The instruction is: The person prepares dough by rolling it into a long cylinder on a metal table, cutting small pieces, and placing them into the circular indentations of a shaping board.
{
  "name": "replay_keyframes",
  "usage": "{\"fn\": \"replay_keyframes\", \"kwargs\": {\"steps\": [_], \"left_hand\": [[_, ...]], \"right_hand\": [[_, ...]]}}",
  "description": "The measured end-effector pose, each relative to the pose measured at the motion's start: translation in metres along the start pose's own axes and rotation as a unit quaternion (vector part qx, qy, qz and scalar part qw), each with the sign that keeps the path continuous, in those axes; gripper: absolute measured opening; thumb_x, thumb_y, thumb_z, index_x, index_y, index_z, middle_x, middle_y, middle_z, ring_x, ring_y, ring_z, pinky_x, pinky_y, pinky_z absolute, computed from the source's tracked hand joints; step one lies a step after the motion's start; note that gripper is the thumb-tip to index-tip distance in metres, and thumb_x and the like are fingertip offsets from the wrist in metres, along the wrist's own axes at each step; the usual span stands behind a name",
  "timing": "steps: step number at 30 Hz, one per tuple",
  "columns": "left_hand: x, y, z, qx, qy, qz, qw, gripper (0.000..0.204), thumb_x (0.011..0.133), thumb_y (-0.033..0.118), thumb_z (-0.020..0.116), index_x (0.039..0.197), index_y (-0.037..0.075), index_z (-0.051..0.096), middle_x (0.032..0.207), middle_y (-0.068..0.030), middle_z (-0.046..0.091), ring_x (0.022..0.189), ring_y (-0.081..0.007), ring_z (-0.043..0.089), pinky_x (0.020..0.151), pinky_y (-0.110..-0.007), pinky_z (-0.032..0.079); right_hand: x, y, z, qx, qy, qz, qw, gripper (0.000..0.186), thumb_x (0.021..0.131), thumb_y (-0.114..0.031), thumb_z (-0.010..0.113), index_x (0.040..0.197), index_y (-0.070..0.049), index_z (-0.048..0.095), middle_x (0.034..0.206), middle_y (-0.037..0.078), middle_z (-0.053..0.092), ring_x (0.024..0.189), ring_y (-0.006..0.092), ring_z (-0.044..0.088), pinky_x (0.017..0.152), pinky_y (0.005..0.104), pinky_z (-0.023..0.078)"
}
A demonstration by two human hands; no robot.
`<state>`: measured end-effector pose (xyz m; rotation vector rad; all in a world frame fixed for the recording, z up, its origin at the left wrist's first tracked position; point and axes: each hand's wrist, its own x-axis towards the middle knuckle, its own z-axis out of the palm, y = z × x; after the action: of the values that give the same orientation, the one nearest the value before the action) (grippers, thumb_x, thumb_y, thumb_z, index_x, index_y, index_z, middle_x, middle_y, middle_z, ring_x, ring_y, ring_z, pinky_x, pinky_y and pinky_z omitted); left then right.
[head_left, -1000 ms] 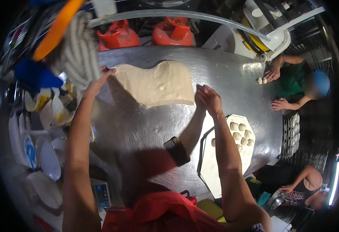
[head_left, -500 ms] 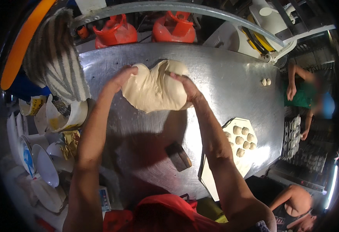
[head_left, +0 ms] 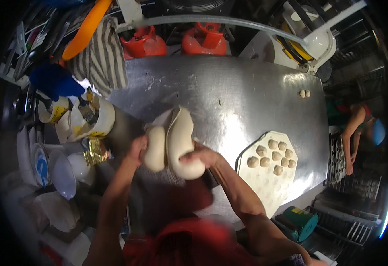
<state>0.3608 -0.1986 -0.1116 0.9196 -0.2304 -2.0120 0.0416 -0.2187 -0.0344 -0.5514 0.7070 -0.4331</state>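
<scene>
A large, smooth, pale lump of dough (head_left: 179,142) is folded lengthwise between my hands, over the near left part of the steel table (head_left: 203,84). My left hand (head_left: 138,150) grips its left fold, with the fingers partly hidden behind the dough. Around the lower right end of the dough, my right hand (head_left: 198,156) is closed, the thumb pressed into its face. To the right of my right forearm lies a pale octagonal tray (head_left: 265,188) with shallow hollows. Several small dough balls (head_left: 276,156) sit in its far part.
Two dough balls (head_left: 304,93) lie at the table's far right. Red gas cylinders (head_left: 204,40) stand beyond the far edge. A striped cloth (head_left: 103,62), white buckets (head_left: 101,115) and bowls (head_left: 64,175) line the left side. Another person (head_left: 358,124) works beyond the right edge.
Both hands have pulled the dough nearer to me, and it has gone from a wide, spread sheet to a narrower fold. The co-worker at the right has shifted nearer.
</scene>
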Motion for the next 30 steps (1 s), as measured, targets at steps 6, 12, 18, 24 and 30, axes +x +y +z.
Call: {"fn": "replay_keyframes", "kwargs": {"steps": [6, 12, 18, 24, 30], "left_hand": [[-0.125, 0.042, 0.046, 0.352, 0.066, -0.047, 0.932, 0.061, 0.086, 0.016, 0.069, 0.144, -0.001, 0.061, 0.120, -0.0109, 0.072, 0.108, -0.0217, 0.068, 0.098, -0.036, 0.055], [-0.075, -0.031, 0.061, 0.728, 0.249, 0.275, 0.577, 0.049, 0.096, 0.014, 0.064, 0.145, 0.007, 0.059, 0.145, -0.0204, 0.060, 0.137, -0.0379, 0.056, 0.117, -0.052, 0.042], [-0.073, -0.098, 0.080, 0.839, 0.198, 0.259, 0.436, 0.069, 0.099, 0.030, 0.061, 0.161, 0.003, 0.046, 0.169, -0.0187, 0.044, 0.165, -0.0371, 0.024, 0.133, -0.064, 0.002], [-0.064, -0.091, 0.088, 0.811, 0.207, 0.230, 0.496, 0.088, 0.093, 0.037, 0.064, 0.166, 0.000, 0.035, 0.177, -0.0151, 0.030, 0.168, -0.0343, 0.015, 0.134, -0.062, 0.001], [-0.040, -0.087, 0.064, 0.764, 0.251, 0.245, 0.542, 0.105, 0.093, 0.049, 0.067, 0.173, 0.004, 0.017, 0.181, -0.0153, 0.019, 0.169, -0.0371, 0.009, 0.132, -0.065, 0.001]], "right_hand": [[-0.093, 0.037, 0.048, -0.243, -0.051, 0.046, 0.968, 0.080, 0.088, -0.030, 0.091, 0.153, -0.001, 0.054, 0.146, 0.016, 0.065, 0.140, 0.0254, 0.057, 0.117, 0.0398, 0.046], [-0.109, 0.101, -0.008, -0.656, 0.431, -0.051, 0.617, 0.073, 0.082, -0.033, 0.091, 0.135, 0.003, 0.054, 0.129, 0.028, 0.061, 0.119, 0.0385, 0.064, 0.093, 0.0499, 0.059], [-0.072, 0.119, -0.019, -0.552, 0.361, -0.029, 0.751, 0.065, 0.090, -0.037, 0.083, 0.133, 0.002, 0.054, 0.119, 0.031, 0.070, 0.110, 0.0500, 0.069, 0.090, 0.0563, 0.057], [-0.058, -0.003, -0.230, -0.613, 0.484, -0.201, 0.591, 0.036, 0.102, -0.039, 0.066, 0.116, -0.006, 0.070, 0.099, 0.026, 0.074, 0.097, 0.0477, 0.073, 0.081, 0.0546, 0.058], [0.083, -0.173, -0.226, -0.625, 0.301, -0.247, 0.677, 0.024, 0.094, -0.029, 0.072, 0.100, -0.008, 0.080, 0.092, 0.017, 0.080, 0.091, 0.0265, 0.079, 0.081, 0.0450, 0.059]]}}
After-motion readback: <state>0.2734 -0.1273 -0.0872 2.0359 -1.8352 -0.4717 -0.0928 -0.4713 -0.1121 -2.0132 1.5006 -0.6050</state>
